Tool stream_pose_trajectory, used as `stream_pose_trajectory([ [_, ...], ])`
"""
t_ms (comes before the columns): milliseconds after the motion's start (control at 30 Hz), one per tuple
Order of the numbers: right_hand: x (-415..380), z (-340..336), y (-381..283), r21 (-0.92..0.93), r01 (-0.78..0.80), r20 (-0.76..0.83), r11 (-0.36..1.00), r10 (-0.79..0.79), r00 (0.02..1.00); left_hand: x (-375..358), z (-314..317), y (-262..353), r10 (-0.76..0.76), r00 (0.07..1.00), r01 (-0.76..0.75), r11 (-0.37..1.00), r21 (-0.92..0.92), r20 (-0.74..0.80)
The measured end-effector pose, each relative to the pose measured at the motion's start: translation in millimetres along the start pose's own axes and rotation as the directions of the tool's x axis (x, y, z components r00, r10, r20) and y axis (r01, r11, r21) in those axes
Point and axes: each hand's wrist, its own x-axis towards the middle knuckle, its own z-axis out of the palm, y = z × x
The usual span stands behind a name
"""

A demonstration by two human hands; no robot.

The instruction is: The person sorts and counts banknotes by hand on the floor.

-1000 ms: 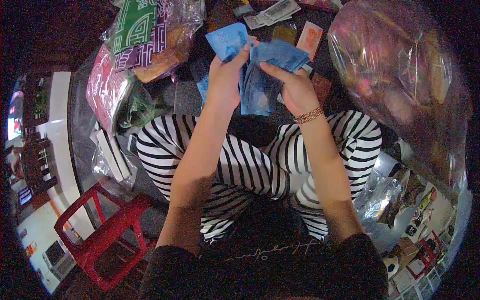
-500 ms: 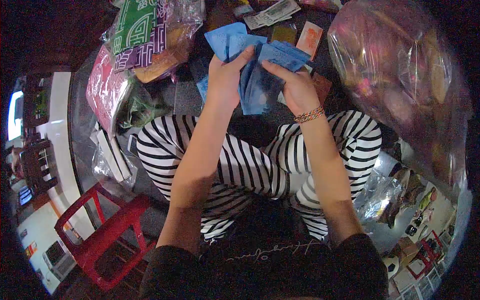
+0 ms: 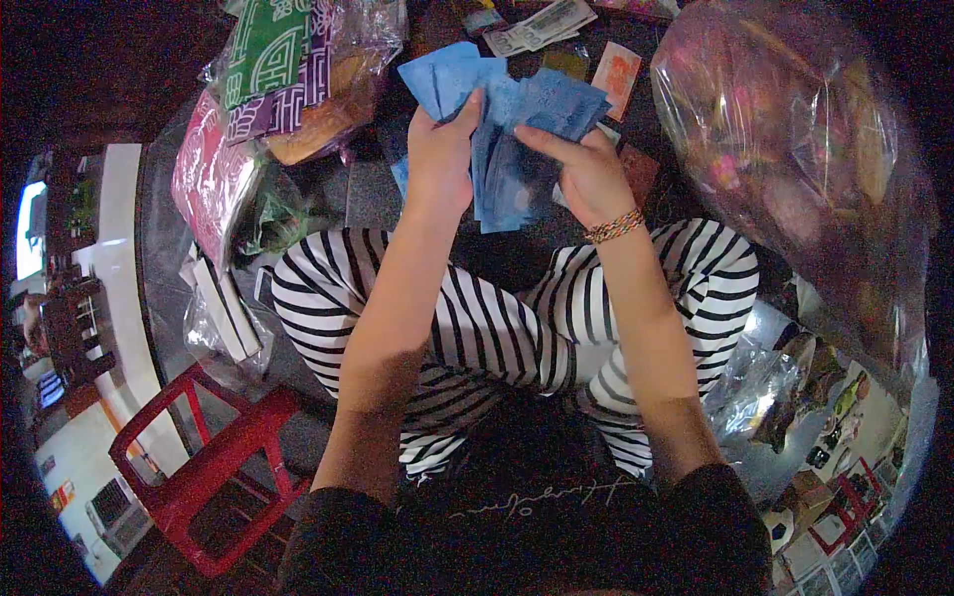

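From the head, the single view looks forward and down, black shirt near at frame bottom, striped legs mid-frame

Looks like a home: dark tiled floor, red stool, lit screen, soccer ball.

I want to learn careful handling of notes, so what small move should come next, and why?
Probably the right hand should ease one of the blue notes toward the left hand: each thumb rests on spread notes, and these overlap between the hands, so a light slide could separate one.
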Motion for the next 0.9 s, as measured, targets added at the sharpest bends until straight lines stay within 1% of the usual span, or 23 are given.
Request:
stream_pose_trajectory([
  [67, 2.3, -2.4, 3.8, 0.001, 0.004, 0.02, 1.0, -0.004, 1.0, -2.3, 1.6, 2.7, 0.007, 1.0, -0.007, 1.0, 0.02, 0.03],
  [133, 4.4, -5.0, 7.7, 0.003, 0.009, 0.039, 1.0, -0.009, 0.999, -4.9, 5.1, 6.9, -0.046, 0.995, 0.047, 0.999, -0.004, 0.083],
  [167, 5.1, -5.9, 9.2, 0.005, 0.003, 0.023, 1.0, -0.003, 1.0, -5.3, 6.8, 8.6, -0.046, 0.995, 0.047, 0.999, -0.004, 0.084],
  [233, 5.5, -7.0, 10.5, 0.007, -0.002, 0.006, 1.0, 0.002, 1.0, -6.1, 9.3, 11.1, -0.124, 0.991, 0.126, 0.991, -0.044, 0.041],
  [267, 5.4, -7.5, 10.8, 0.021, -0.001, -0.001, 1.0, 0.001, 1.0, -6.5, 9.8, 11.7, -0.124, 0.991, 0.126, 0.991, -0.044, 0.041],
  [333, 5.2, -7.6, 10.6, 0.036, 0.0, -0.008, 0.999, 0.0, 1.0, -6.9, 10.3, 12.3, -0.183, 0.983, 0.181, 0.975, -0.131, -0.008],
  [367, 5.0, -7.1, 9.7, 0.022, 0.015, -0.027, 1.0, -0.014, 1.0, -5.0, 8.3, 8.5, -0.183, 0.983, 0.181, 0.975, -0.131, -0.009],
  [433, 4.0, -5.8, 7.4, 0.007, 0.028, -0.046, 1.0, -0.028, 0.999, -1.4, 6.3, 2.1, -0.039, 0.999, 0.037, 0.994, -0.105, -0.023],
  [467, 3.2, -4.9, 6.1, 0.025, 0.021, -0.045, 0.999, -0.019, 0.999, -0.3, 4.1, -0.3, -0.039, 0.999, 0.037, 0.994, -0.105, -0.023],
  [533, 2.9, -5.1, 6.3, 0.043, 0.012, -0.046, 0.999, -0.01, 0.999, -3.1, 5.9, 4.1, -0.059, 0.998, 0.059, 0.998, -0.019, -0.016],
  [567, 3.7, -6.1, 7.7, 0.041, 0.013, -0.045, 0.999, -0.011, 0.999, -2.6, 4.7, 3.6, -0.059, 0.998, 0.059, 0.998, -0.019, -0.016],
  [633, 4.0, -6.1, 7.8, 0.038, 0.013, -0.044, 0.999, -0.011, 0.999, -2.1, 3.1, 3.0, -0.047, 0.998, 0.045, 0.998, 0.05, 0.034],
  [733, 4.0, -5.8, 5.6, 0.04, 0.022, -0.059, 0.999, -0.02, 0.998, -3.3, 4.8, 5.5, -0.065, 0.998, 0.063, 0.996, 0.055, 0.024],
  [767, 4.4, -7.2, 4.9, 0.06, -0.002, -0.057, 0.998, 0.006, 0.998, -2.4, 5.1, 5.5, -0.064, 0.998, 0.063, 0.996, 0.055, 0.024],
  [833, 4.5, -7.8, 4.3, 0.08, -0.026, -0.055, 0.996, 0.031, 0.998, 0.5, 5.4, 5.6, -0.121, 0.992, 0.118, 0.991, -0.061, -0.034],
  [900, 3.6, -7.1, 4.0, 0.055, -0.01, -0.033, 0.998, 0.012, 0.999, 1.0, 3.4, 3.9, -0.126, 0.992, 0.123, 0.99, -0.072, -0.033],
])
